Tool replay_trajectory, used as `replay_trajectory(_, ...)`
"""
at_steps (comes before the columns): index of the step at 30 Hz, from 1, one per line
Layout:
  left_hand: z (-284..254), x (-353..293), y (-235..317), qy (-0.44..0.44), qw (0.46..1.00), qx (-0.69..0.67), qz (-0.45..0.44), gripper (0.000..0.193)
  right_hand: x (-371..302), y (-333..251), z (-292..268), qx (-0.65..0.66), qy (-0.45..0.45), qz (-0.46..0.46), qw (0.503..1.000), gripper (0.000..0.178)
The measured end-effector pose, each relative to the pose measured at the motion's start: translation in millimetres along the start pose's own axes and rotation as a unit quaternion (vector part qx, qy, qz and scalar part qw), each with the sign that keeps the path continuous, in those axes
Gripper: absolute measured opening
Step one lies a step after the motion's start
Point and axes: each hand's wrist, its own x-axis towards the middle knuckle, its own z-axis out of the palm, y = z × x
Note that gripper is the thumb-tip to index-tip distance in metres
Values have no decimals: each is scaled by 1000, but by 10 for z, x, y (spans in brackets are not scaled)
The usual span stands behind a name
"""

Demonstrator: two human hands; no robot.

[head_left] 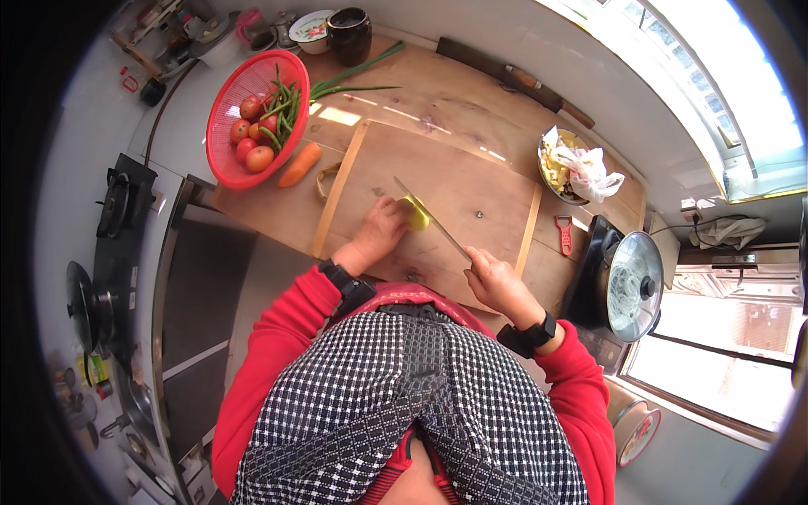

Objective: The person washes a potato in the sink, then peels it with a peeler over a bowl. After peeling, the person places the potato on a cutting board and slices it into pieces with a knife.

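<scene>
Near the front of the wooden cutting board (438, 160), my left hand (385, 225) has its fingers closed on a yellow-green vegetable (415, 215), perhaps a peeled potato; its kind is not clear. In my right hand (493, 278) is the handle of a long kitchen knife (443, 231). The blade slants up and left against the right side of the vegetable, close to my left fingertips. Whether it has cut in cannot be made out. Left of the board lies a carrot (300, 165).
A red basket (220, 126) holds tomatoes and green beans at far left; green onions (358, 87) lie beside it. On the right are a bowl (549, 174) with yellow scraps and a plastic bag, a red peeler (564, 235), and a glass-lidded pan (633, 286). A cleaver-like blade (480, 61) lies along the wall.
</scene>
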Motion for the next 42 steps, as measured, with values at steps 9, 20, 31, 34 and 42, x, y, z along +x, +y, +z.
replay_trajectory(9, 5, 33, -7, 27, 999, -18, 27, 23, -105, -79, -74, -23, -30, 2, 999, 37)
replay_trajectory(20, -46, 33, 30, 1, 1000, -29, -5, 27, 421, 206, -68, -1, -152, 50, 987, 24)
replay_trajectory(31, -58, -40, -31, 29, 998, -48, -6, 25, 548, 80, 280, 76, 5, 60, 995, 28)
replay_trajectory(34, -52, -54, -37, 39, 998, -58, -8, 23, 420, -55, 156, 70, 52, 30, 996, 29)
replay_trajectory(42, -13, -53, -88, 48, 997, -61, 6, 26, 192, -194, -71, 31, -37, 29, 998, 30)
